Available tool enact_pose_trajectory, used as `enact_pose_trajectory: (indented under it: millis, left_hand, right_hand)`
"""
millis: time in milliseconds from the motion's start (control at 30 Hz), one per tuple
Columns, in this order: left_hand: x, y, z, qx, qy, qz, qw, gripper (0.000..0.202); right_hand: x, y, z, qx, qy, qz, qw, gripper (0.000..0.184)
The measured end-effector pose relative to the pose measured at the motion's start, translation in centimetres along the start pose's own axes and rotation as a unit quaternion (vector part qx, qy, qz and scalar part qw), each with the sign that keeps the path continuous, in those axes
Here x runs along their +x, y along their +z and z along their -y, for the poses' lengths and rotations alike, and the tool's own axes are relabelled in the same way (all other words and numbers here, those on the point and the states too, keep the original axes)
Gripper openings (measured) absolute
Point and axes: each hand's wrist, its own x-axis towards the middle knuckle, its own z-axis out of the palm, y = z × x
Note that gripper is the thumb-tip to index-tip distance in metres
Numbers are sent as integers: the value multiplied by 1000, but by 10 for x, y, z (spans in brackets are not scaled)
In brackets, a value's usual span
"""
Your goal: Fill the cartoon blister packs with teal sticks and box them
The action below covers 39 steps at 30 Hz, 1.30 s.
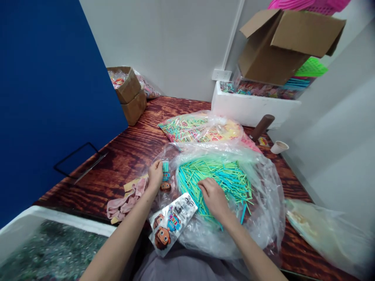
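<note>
My left hand (155,174) pinches the edge of a small clear packet (165,175) printed with a cartoon face; green and blue sticks show in its upper part. Over a heap of thin green and blue sticks (216,175), my right hand (213,196) has its fingers drawn together. What lies between those fingertips, if anything, is hidden. The heap sits in a wide-open clear plastic bag (268,195) with its sides folded down. A larger printed pouch (172,224), silvery with cartoon faces and handwriting, lies against the bag's near left side.
Behind the heap is a bag of multicoloured sticks (202,127). Pink cloth (129,201) lies at left, above a white foam box (35,212). A brown cylinder (263,127), paper cup (279,147) and plastic bag (325,226) are at right. Cardboard boxes (304,33) stand at the back.
</note>
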Motion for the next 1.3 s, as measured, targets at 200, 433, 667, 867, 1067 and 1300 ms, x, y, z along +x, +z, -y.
enact_pose_trajectory:
  millis: [200,433,667,867,1067,1300]
  left_hand:
    - [6,-12,19,22,11,2,1000,42]
    - [-6,-15,15,67,53,-20,996,48]
    - [-25,-31,5,120,106,-26,987,42]
    - [-42,-50,-7,115,109,6,987,26]
    - [-62,-46,-26,120,136,30,983,23]
    - [-84,-14,-42,94,118,125,981,20]
  right_hand:
    - [50,17,6,-182,8,99,978,28]
    - [91,62,40,-249,67,139,956,25]
    - [105,77,61,-266,123,157,943,30]
    - [104,50,37,-210,146,200,946,24]
    - [104,8,-1,-93,137,212,963,20]
    - [98,-18,-26,90,208,164,960,18]
